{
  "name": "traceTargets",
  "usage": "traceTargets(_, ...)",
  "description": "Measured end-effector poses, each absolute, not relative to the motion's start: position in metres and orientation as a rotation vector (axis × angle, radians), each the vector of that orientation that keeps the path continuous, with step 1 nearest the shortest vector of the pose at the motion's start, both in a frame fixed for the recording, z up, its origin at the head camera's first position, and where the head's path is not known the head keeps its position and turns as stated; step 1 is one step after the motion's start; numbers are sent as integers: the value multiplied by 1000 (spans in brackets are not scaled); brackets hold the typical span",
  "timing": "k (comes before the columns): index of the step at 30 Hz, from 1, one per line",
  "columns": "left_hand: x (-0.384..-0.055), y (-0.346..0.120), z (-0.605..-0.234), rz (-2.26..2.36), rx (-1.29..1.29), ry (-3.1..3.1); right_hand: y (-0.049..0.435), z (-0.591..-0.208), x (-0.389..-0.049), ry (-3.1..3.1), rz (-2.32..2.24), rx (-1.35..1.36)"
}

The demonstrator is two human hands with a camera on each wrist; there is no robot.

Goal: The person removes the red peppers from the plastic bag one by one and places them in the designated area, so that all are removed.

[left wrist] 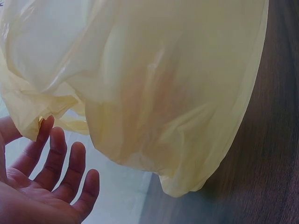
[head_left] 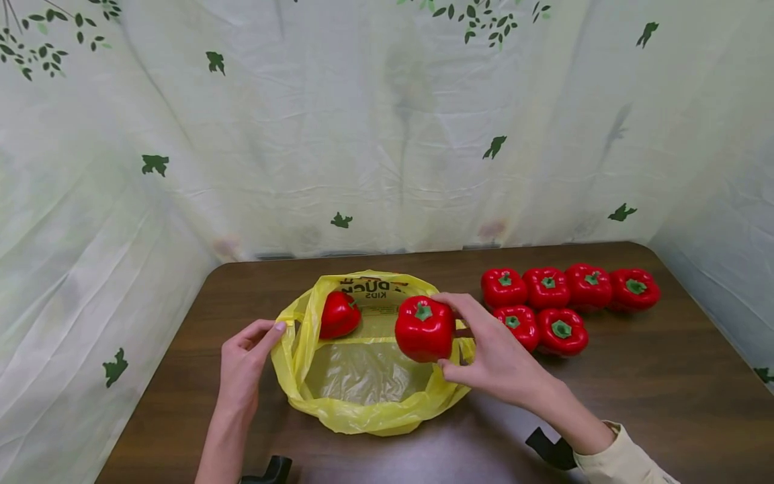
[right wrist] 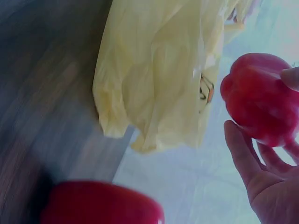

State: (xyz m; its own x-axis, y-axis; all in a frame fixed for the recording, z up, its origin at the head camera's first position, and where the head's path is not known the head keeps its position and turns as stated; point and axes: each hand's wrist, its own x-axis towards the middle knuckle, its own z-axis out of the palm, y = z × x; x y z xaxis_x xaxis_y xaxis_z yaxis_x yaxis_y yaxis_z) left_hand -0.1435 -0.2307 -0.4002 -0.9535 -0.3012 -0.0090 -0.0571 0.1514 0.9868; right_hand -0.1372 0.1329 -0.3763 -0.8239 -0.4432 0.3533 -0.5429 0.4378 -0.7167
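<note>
A yellow plastic bag [head_left: 375, 417] stands with its mouth spread wide in the head view. My left hand [head_left: 244, 356] pinches the left side of its rim between thumb and index finger; the left wrist view shows the other fingers [left wrist: 77, 158] loosely bent beside the bag [left wrist: 187, 93]. Over the right part of the mouth, my right hand [head_left: 490, 346] grips a red bell pepper [head_left: 425, 329] with a green stem. The right wrist view shows that bell pepper [right wrist: 261, 98] between thumb and fingers, apart from the bag's side [right wrist: 159, 79]. Another bell pepper [head_left: 338, 314] lies inside the bag at the left.
Several red bell peppers [head_left: 547, 288] sit in two rows on the right of the brown wooden table [head_left: 641, 376]. A pale curtain [head_left: 363, 134] with leaf prints hangs behind the table and at both sides. Dark straps [head_left: 550, 449] show near the wrists.
</note>
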Motion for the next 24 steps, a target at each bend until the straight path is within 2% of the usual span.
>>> traceTargets(24,-145,-231,-402,-1900,364,-2226,233,-367,-111,-2633,1066,573)
